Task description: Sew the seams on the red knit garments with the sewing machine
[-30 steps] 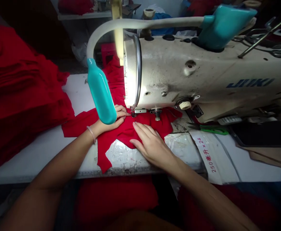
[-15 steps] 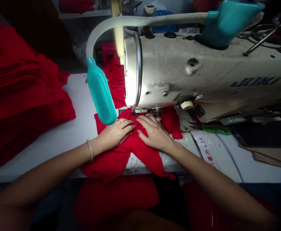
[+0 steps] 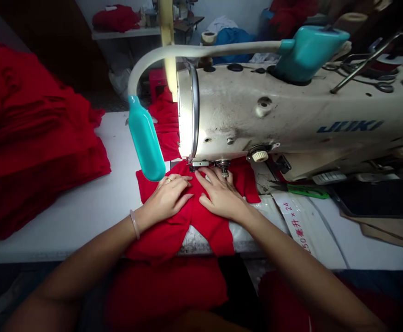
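A piece of red fabric (image 3: 173, 235) lies across the bed of a sewing machine (image 3: 236, 110), its middle part running under the needle area. My left hand (image 3: 169, 196) rests flat on the cloth, left of the presser foot (image 3: 193, 168), with a ring and a bracelet showing. On the other side my right hand (image 3: 220, 196) presses down on the same cloth, fingers spread toward the foot. Both hands' fingertips come close to the foot. The needle itself is too small to make out.
A large stack of red fabric (image 3: 38, 152) fills the left of the table. A turquoise lamp (image 3: 148, 147) hangs over my left hand on a bent arm. Green-handled thread snips (image 3: 308, 191) and a dark flat tray (image 3: 370, 196) lie at right. More red cloth (image 3: 165, 124) is behind the machine head.
The view has shifted slightly. The fabric's lower edges have drawn in toward the machine, and the right-hand flap hangs shorter. My right fingers are spread a little wider.
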Available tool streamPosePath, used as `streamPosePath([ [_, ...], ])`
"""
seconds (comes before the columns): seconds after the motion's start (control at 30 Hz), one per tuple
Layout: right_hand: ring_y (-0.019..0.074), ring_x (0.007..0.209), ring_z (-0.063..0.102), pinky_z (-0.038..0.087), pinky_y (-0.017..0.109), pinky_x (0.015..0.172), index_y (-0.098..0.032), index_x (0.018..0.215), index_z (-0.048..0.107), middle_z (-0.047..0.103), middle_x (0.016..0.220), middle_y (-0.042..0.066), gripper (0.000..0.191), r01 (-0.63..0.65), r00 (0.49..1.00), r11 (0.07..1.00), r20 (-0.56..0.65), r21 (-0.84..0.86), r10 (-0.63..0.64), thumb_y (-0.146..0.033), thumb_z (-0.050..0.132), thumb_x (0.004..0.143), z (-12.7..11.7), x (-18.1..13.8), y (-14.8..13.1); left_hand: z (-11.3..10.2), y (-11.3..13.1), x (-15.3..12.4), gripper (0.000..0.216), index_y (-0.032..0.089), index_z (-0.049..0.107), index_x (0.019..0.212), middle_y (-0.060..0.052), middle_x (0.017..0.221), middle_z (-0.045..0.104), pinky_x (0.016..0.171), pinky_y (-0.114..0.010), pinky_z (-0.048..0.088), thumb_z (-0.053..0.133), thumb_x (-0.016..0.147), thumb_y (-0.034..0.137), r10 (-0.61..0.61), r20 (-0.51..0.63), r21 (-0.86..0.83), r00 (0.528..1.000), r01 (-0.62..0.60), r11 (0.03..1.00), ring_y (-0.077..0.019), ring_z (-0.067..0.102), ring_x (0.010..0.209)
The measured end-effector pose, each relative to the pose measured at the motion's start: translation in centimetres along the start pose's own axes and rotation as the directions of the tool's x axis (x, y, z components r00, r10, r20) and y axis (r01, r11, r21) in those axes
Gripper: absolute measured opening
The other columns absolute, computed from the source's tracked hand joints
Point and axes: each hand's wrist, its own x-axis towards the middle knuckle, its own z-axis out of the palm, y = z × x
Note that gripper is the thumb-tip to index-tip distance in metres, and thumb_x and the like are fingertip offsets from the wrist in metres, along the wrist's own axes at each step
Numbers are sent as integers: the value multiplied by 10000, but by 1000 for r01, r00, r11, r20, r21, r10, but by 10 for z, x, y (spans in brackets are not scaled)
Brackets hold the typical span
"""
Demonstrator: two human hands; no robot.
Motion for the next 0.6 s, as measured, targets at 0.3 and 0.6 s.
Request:
streamPosePath([
  [0.3,241,1248,496,344,447,1078,-124,1246,637,625,1298,128,396,445,878,895,-178,-35,-444,-166,411,923,-10,-27,9,-11,4,7,246,189,595,1168,-83,1373,605,977,-467,405,406,1013,167,-13,23,112,1000,10,994,-263,495,1290],
  [0.6,152,709,610,422,322,743,-118,1403,498,685,853,73,528,650,711,633,40,-420,-702,10,368,908,-30,-36,36,19,55,-144,583,107,556,1333,-175,1268,660,986,-430,441,558,942,540,-9,-219,341,976,85,936,-317,599,1176],
])
